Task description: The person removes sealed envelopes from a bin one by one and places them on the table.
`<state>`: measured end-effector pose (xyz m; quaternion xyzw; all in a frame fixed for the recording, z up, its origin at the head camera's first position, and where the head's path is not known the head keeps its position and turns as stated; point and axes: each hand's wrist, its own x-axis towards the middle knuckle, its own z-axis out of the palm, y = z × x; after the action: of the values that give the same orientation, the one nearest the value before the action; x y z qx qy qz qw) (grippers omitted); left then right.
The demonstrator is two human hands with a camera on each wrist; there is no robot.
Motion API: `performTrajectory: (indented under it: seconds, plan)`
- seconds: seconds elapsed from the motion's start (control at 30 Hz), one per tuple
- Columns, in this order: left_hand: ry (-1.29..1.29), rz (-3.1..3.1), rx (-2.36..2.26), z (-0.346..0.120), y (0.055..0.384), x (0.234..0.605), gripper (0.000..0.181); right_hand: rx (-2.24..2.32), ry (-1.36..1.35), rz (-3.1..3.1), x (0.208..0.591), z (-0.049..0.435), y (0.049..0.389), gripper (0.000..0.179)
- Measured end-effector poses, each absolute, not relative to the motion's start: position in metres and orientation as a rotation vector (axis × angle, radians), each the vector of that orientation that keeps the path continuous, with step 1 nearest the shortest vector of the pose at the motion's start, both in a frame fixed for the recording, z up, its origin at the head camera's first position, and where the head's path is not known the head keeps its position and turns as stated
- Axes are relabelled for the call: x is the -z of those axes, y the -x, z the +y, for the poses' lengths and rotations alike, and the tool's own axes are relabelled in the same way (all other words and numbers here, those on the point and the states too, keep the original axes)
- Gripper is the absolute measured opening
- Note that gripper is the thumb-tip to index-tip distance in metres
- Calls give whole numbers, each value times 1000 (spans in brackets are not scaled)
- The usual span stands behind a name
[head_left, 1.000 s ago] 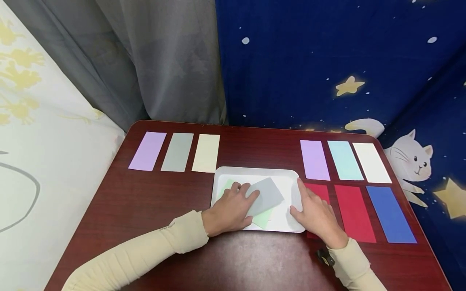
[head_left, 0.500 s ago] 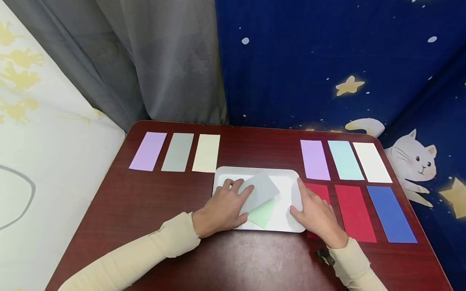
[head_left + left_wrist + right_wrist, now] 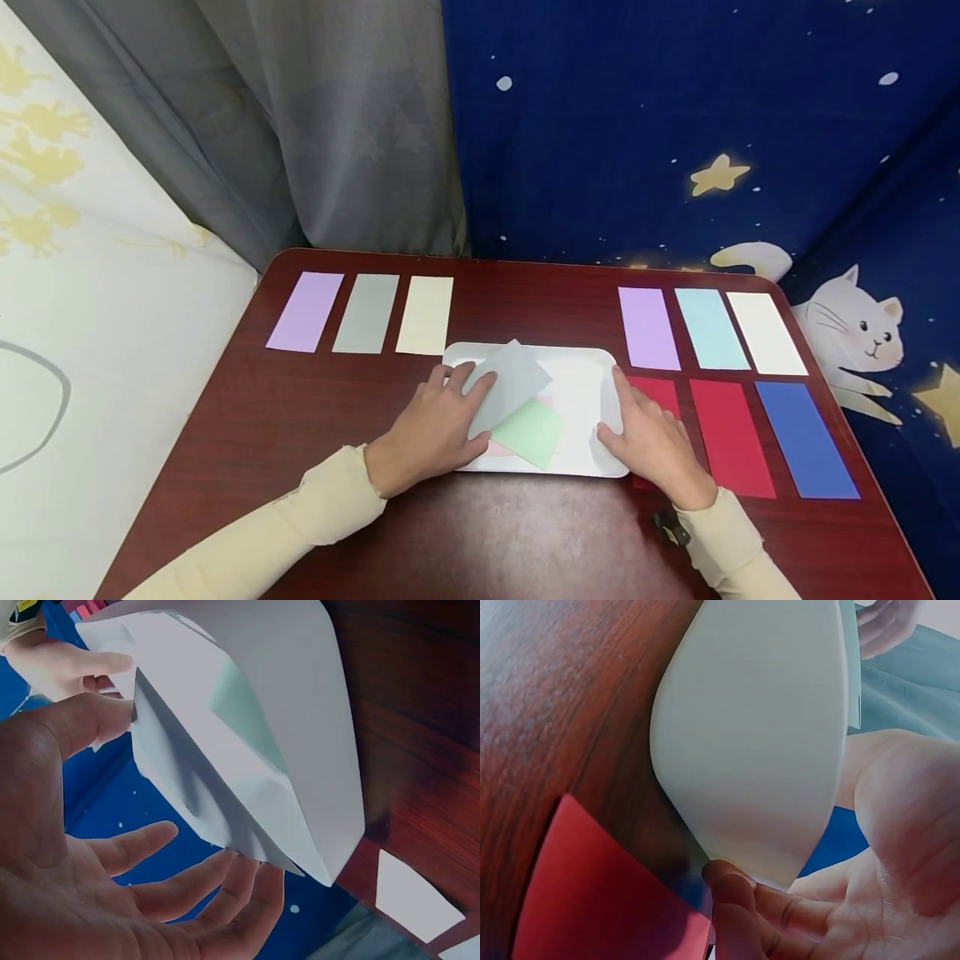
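Observation:
My left hand pinches a grey card between thumb and fingers, over the left part of a white tray. In the left wrist view the grey card stands tilted, its edge against the thumb. Beneath it in the tray lie a green card and a pink card, mostly covered. At the tray's right end, my right hand grips the rim, thumb inside and fingers outside. The right wrist view shows those fingers against the tray's outer wall.
On the table's back left lie purple, grey and cream cards. At right are purple, mint and white cards, with red and blue ones in front. Curtains hang behind.
My left hand has drawn the grey card leftward and lifted it, uncovering more of the green card and some pink. My right hand has stayed at the tray's right end.

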<state>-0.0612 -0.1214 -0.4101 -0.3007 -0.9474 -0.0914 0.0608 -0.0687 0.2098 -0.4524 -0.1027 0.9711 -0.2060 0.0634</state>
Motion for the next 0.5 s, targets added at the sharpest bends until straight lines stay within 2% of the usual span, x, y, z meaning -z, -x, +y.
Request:
performTrajectory:
  seconds: [0.5]
  plan:
    - [706,-2866,373,-157,40,414,73,630,316,2929,453,210,69,93]
